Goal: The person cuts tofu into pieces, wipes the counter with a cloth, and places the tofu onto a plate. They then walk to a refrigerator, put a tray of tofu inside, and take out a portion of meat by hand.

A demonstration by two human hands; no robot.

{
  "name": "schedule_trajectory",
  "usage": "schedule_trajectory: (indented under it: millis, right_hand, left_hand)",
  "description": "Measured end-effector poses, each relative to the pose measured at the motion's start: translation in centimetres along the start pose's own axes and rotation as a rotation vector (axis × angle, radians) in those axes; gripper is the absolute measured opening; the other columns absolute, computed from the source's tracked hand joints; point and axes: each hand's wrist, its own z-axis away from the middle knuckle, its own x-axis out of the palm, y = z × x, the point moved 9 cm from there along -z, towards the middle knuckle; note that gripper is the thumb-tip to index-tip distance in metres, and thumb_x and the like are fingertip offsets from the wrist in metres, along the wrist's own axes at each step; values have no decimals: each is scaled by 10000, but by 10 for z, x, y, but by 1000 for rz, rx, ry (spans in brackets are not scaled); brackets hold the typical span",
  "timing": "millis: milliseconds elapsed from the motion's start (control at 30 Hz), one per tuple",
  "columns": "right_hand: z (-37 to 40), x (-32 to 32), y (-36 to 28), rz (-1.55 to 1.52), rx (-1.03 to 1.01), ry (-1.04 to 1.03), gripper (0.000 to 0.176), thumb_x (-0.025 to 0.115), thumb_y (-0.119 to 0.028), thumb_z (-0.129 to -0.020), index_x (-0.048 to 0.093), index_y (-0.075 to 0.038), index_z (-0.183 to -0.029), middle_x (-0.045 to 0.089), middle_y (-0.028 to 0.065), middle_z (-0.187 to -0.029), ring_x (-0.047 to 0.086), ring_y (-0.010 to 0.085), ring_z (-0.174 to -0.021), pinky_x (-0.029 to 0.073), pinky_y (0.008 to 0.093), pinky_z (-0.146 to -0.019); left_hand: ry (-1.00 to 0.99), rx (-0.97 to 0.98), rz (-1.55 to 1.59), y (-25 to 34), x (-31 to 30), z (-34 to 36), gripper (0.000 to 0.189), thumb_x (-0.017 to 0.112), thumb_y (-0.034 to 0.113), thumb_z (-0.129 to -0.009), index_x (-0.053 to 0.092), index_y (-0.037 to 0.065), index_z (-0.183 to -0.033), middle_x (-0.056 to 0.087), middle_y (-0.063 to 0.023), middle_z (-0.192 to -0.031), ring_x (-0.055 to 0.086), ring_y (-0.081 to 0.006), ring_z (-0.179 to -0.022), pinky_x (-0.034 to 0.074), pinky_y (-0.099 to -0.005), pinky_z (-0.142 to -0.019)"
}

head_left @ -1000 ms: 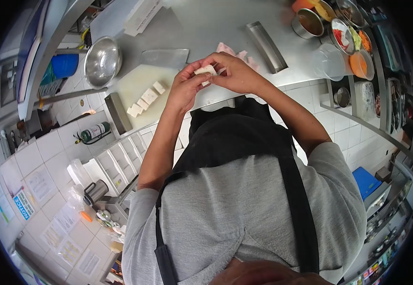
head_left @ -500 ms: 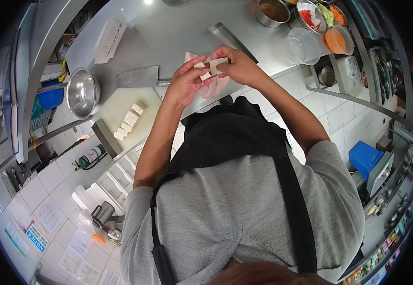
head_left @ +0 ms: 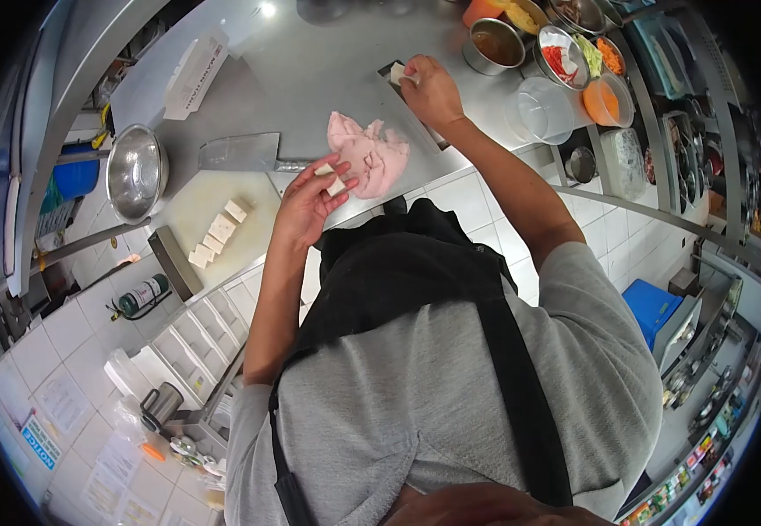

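Observation:
Between the fingers of my left hand (head_left: 307,206) is a white tofu piece (head_left: 336,186), held just above the counter's near edge. My right hand (head_left: 435,95) reaches forward, its fingertips closed on another tofu piece (head_left: 399,74) at the far end of a long, narrow metal tray (head_left: 440,138). My forearm and hand cover part of that tray. A crumpled pink cloth (head_left: 376,164) lies between my hands. Left of my left hand, a cleaver (head_left: 242,152) rests at the back edge of a pale cutting board (head_left: 253,195), where several tofu pieces (head_left: 221,229) sit in a row.
A steel bowl (head_left: 133,174) stands left of the board, and a white printed carton (head_left: 196,74) lies behind. At the right are a clear plastic tub (head_left: 545,112), a steel pot (head_left: 494,46) of brown liquid and a bowl of red strips (head_left: 562,61). The metal counter (head_left: 310,88) spans the middle.
My hands have moved apart. The right has carried a tofu piece forward to the far end of the tray; the left stays near the cloth with its own piece. The pink cloth is uncovered now.

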Motion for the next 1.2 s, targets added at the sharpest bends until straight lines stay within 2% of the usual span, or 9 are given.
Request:
schedule_trajectory:
  millis: [200,333,433,533,633,767,867,1100,1200]
  right_hand:
    - [-5,19,-12,238,-292,-70,58,718,-105,-865,671,-105,-899,706,76,-986,621,320,-1063,510,441,-937]
    - [-13,29,-9,283,-306,-120,31,703,-128,-889,682,-122,-911,708,47,-985,619,314,-1088,512,452,-937]
    - [-17,30,-10,303,-337,-163,93,748,-97,-853,681,-108,-917,713,67,-999,622,330,-1078,515,429,-953]
    - [-18,19,-28,295,-394,-168,103,755,-117,-875,704,-101,-963,724,63,-1023,637,324,-1069,533,434,-926]
    - [-8,-11,-68,138,-306,-152,171,750,-177,-895,723,-101,-1046,727,77,-1052,656,342,-1066,549,449,-915]
    - [42,-22,-127,-291,-160,-468,428,815,-251,-864,695,-103,-1247,719,123,-1189,697,374,-1071,577,464,-913]
    - [70,-34,-168,-209,-266,-487,500,844,-217,-878,638,-92,-1316,691,130,-1277,711,318,-1059,580,414,-903]
    - [78,-20,-125,-358,-14,-422,510,806,-182,-857,617,-87,-1320,706,167,-1160,725,330,-1024,589,425,-870]
    - [83,-17,-80,-584,300,-405,445,777,-122,-901,607,-86,-1311,707,137,-1136,729,259,-987,584,368,-860]
  left_hand:
    - [45,8,71,-12,-20,31,510,620,88,-1030,509,-35,-1512,624,-254,-1439,698,-396,-1244,644,-366,-940]
    - [57,26,87,-11,-21,39,505,615,87,-1033,507,-42,-1508,606,-262,-1457,690,-399,-1256,641,-370,-951]
    - [46,15,116,-11,-15,37,452,636,77,-1019,578,12,-1463,659,-186,-1412,697,-354,-1258,606,-379,-980]
    - [-2,30,152,-8,-5,29,470,618,127,-1030,551,11,-1480,628,-206,-1447,656,-401,-1310,583,-435,-1042]
    - [-116,58,369,6,21,21,562,620,315,-1040,523,-25,-1477,498,-278,-1561,493,-518,-1444,476,-521,-1182]
    - [-120,51,485,18,44,2,568,627,427,-1039,599,-18,-1391,616,-238,-1431,605,-462,-1345,515,-527,-1139]
    - [-134,38,497,22,56,-8,552,606,454,-1048,621,0,-1361,668,-201,-1359,650,-407,-1294,536,-518,-1101]
    - [-144,30,341,11,74,-23,532,602,509,-1043,622,85,-1364,676,-129,-1358,665,-309,-1257,510,-471,-1081]
    - [-169,-25,369,11,98,-14,581,601,537,-1036,581,110,-1429,619,-104,-1448,588,-283,-1345,424,-487,-1149]
